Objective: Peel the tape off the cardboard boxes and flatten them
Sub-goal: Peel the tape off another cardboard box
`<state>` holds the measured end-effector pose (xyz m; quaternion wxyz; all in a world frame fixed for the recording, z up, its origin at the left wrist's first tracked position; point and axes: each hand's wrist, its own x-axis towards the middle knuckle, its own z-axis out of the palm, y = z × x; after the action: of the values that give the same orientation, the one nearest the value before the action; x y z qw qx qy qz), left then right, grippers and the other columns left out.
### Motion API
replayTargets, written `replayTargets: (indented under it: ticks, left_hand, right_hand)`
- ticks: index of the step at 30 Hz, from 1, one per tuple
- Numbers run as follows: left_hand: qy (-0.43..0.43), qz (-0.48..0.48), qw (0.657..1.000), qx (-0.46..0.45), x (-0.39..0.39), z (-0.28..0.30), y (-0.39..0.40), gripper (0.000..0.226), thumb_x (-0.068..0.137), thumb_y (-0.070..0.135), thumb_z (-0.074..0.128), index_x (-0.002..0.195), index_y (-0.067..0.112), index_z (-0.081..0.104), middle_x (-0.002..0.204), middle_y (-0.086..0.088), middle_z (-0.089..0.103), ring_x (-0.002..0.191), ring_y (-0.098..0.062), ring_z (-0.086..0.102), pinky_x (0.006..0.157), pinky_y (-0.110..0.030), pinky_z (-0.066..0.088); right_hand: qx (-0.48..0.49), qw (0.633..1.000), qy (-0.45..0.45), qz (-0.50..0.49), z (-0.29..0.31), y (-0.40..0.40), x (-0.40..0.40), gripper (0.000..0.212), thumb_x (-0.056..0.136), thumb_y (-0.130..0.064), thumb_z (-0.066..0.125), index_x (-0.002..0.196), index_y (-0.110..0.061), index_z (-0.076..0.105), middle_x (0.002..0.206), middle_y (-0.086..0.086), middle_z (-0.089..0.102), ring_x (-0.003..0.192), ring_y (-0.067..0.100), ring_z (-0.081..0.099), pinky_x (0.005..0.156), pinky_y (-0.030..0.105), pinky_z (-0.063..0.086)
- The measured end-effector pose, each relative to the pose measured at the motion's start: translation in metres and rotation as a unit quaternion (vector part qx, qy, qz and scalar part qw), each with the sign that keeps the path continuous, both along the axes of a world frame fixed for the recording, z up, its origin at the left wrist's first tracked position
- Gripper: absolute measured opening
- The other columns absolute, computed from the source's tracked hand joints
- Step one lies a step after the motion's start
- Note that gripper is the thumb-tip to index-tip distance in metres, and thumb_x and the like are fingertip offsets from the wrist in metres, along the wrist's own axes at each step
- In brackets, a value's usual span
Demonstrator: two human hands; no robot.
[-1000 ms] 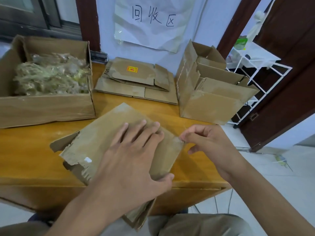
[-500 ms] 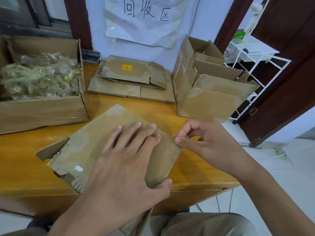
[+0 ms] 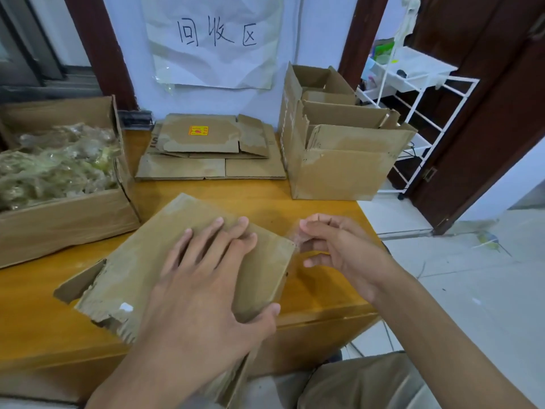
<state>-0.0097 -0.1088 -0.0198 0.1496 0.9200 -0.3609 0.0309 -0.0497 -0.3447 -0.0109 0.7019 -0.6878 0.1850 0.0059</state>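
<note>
A worn cardboard box (image 3: 141,261) lies tilted across the front edge of the wooden table (image 3: 35,305). My left hand (image 3: 203,284) presses flat on its top face, fingers spread and the thumb hooked over the near edge. At the box's right corner, my right hand (image 3: 339,249) pinches a strip of clear tape (image 3: 296,236) that is lifted off the corner. The tape is faint and blurred.
Flattened boxes (image 3: 212,152) are stacked at the back by the wall. An open box (image 3: 339,154) with smaller boxes inside stands at the right. A large box (image 3: 65,214) of crumpled tape sits at the left. A white rack (image 3: 413,93) stands beyond the table.
My right hand has pulled a little to the right, away from the box corner, drawing the tape off it. My left hand stays pressed on the box.
</note>
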Motion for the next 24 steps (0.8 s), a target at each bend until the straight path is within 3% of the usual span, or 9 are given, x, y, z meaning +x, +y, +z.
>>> replayTargets:
  ticks: [2,4,11,15,17,19,21,24]
  left_hand:
    - [-0.005,-0.002,1.0,-0.001,0.001,0.0,0.0,0.086,0.074,0.08,0.048,0.146,0.032,0.052,0.163,0.018,0.035,0.155,-0.011,0.026,0.126,-0.045,0.018]
    - [-0.013,-0.004,1.0,-0.002,0.001,0.0,-0.001,0.085,0.075,0.079,0.048,0.145,0.032,0.052,0.163,0.018,0.036,0.154,-0.012,0.028,0.125,-0.044,0.017]
    - [-0.018,0.003,1.0,-0.004,-0.001,0.001,-0.001,0.086,0.076,0.079,0.044,0.148,0.033,0.05,0.163,0.021,0.034,0.155,-0.009,0.025,0.127,-0.047,0.019]
    - [-0.012,-0.008,1.0,-0.008,-0.001,0.001,0.005,0.086,0.079,0.078,0.043,0.151,0.031,0.046,0.164,0.02,0.032,0.156,-0.009,0.022,0.127,-0.048,0.021]
    - [-0.007,-0.009,1.0,-0.017,-0.002,0.001,0.006,0.085,0.078,0.077,0.045,0.15,0.032,0.046,0.164,0.021,0.031,0.156,-0.008,0.021,0.128,-0.047,0.02]
    - [-0.004,-0.006,1.0,-0.027,-0.001,0.001,0.006,0.084,0.078,0.078,0.045,0.151,0.035,0.046,0.163,0.025,0.03,0.156,-0.004,0.019,0.129,-0.044,0.016]
    - [0.004,-0.003,0.999,-0.032,0.001,0.005,0.006,0.085,0.077,0.08,0.043,0.152,0.04,0.043,0.163,0.03,0.025,0.155,0.001,0.015,0.13,-0.039,0.012]
    - [0.028,-0.004,0.999,-0.034,0.008,0.018,0.001,0.087,0.07,0.081,0.044,0.149,0.045,0.045,0.16,0.032,0.029,0.154,0.002,0.019,0.129,-0.037,0.012]
  right_hand:
    - [-0.03,0.999,-0.007,0.035,0.0,0.0,-0.007,0.049,0.096,-0.054,0.061,0.106,-0.009,0.076,0.113,0.005,0.078,0.108,0.02,0.073,0.087,0.033,0.061]
    - [-0.082,0.994,-0.003,0.069,-0.001,0.003,-0.014,0.056,0.088,-0.065,0.061,0.109,-0.016,0.08,0.113,-0.005,0.079,0.109,0.009,0.072,0.092,0.03,0.06]
    - [-0.134,0.988,-0.071,-0.025,-0.018,0.001,-0.006,0.029,0.102,-0.028,0.067,0.093,-0.003,0.08,0.094,0.007,0.08,0.091,0.017,0.077,0.077,0.025,0.059]
    - [-0.069,0.997,-0.037,0.009,-0.021,-0.004,-0.002,0.029,0.104,-0.026,0.065,0.093,-0.002,0.078,0.09,0.01,0.08,0.083,0.016,0.076,0.074,0.024,0.057]
    - [-0.044,0.998,-0.049,0.013,-0.023,-0.004,-0.002,0.04,0.103,-0.036,0.065,0.1,0.002,0.077,0.095,0.011,0.08,0.089,0.017,0.076,0.084,0.031,0.059]
    - [-0.038,0.997,-0.066,0.026,-0.026,-0.005,-0.007,0.047,0.099,-0.049,0.063,0.11,-0.006,0.079,0.106,0.006,0.08,0.103,0.017,0.075,0.095,0.035,0.06]
    - [-0.075,0.992,-0.079,0.057,-0.031,-0.005,-0.013,0.039,0.096,-0.05,0.066,0.115,-0.019,0.079,0.114,-0.006,0.078,0.109,0.011,0.073,0.098,0.034,0.06]
    - [-0.122,0.984,-0.099,0.087,-0.048,-0.002,-0.018,0.02,0.096,-0.031,0.075,0.109,-0.016,0.077,0.106,-0.008,0.077,0.1,0.009,0.072,0.085,0.036,0.061]
